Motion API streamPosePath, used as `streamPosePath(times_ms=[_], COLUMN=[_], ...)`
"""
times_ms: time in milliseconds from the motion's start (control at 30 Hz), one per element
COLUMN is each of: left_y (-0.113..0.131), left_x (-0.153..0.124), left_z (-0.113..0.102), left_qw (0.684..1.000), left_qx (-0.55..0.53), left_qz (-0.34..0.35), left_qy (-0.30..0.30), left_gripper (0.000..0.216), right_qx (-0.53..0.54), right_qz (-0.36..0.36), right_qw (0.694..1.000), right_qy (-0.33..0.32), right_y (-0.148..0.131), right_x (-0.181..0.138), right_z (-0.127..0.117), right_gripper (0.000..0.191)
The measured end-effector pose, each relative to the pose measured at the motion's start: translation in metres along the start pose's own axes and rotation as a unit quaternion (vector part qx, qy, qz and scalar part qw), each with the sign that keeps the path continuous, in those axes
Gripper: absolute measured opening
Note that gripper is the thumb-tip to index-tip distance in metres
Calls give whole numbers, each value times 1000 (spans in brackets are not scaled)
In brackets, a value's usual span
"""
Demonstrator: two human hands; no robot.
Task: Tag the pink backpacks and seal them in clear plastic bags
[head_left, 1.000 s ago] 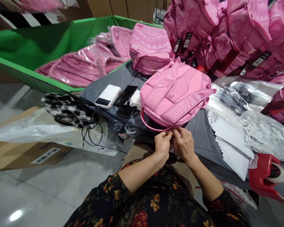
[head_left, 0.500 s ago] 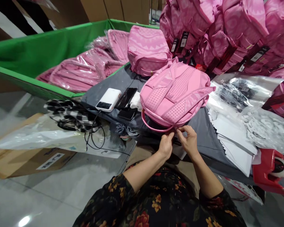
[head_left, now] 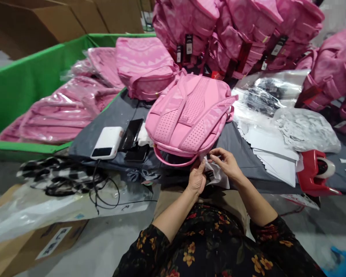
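Note:
A pink backpack [head_left: 187, 115] lies back-side up on the grey table [head_left: 242, 154], its carry loop hanging toward me. Just below that loop my left hand [head_left: 196, 177] and my right hand [head_left: 226, 164] pinch a small clear plastic bag [head_left: 216, 174] with something dark inside. Both hands have their fingers closed on the bag, thumbs on top. The bag hangs at the table's near edge.
A white power bank [head_left: 106, 142] and two dark phones [head_left: 132, 134] lie left of the backpack. White paper sheets [head_left: 272, 154], bagged items [head_left: 304, 129] and a red tape dispenser [head_left: 317, 173] sit right. Pink backpacks [head_left: 233, 34] pile behind; a green bin [head_left: 25, 80] holds bagged ones.
My hands moved from the backpack's loop and now hold a small plastic bag between them. The view swung right, shifting everything leftward in the picture.

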State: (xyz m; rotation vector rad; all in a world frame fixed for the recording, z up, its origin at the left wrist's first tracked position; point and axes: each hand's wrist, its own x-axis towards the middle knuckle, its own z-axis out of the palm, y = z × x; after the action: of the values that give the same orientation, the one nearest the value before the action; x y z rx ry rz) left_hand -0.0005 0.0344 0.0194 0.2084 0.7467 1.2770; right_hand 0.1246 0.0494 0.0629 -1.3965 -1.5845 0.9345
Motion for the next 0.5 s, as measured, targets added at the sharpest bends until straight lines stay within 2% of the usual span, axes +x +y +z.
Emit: streamPosePath(times_ms=[67, 167, 233, 300, 367, 400, 433, 500], left_y=[0, -1, -3, -6, -9, -9, -9, -9], left_x=[0, -1, 0, 4, 9, 10, 11, 10], left_z=[-2, -9, -16, -23, -28, -30, -31, -31], left_qw=[999, 997, 995, 993, 991, 990, 989, 985], left_qx=[17, 42, 71, 100, 123, 135, 148, 170], left_qz=[-20, -38, -36, -30, -22, -16, -8, 9], left_qy=[19, 46, 58, 58, 44, 35, 27, 18], left_gripper=[56, 55, 51, 48, 47, 46, 45, 44], right_qx=[-37, -119, -177, -247, -300, -311, -310, -286], right_qz=[18, 71, 112, 160, 227, 260, 287, 315], right_qw=[995, 955, 899, 821, 753, 733, 723, 727], right_qy=[89, 261, 385, 488, 540, 547, 546, 538], right_y=[13, 36, 47, 50, 52, 54, 57, 67], right_x=[-23, -68, -105, -141, -171, -181, -188, -193], right_z=[-32, -112, -176, -234, -277, -291, -301, -310], right_gripper=[37, 38, 38, 34, 28, 25, 24, 27])
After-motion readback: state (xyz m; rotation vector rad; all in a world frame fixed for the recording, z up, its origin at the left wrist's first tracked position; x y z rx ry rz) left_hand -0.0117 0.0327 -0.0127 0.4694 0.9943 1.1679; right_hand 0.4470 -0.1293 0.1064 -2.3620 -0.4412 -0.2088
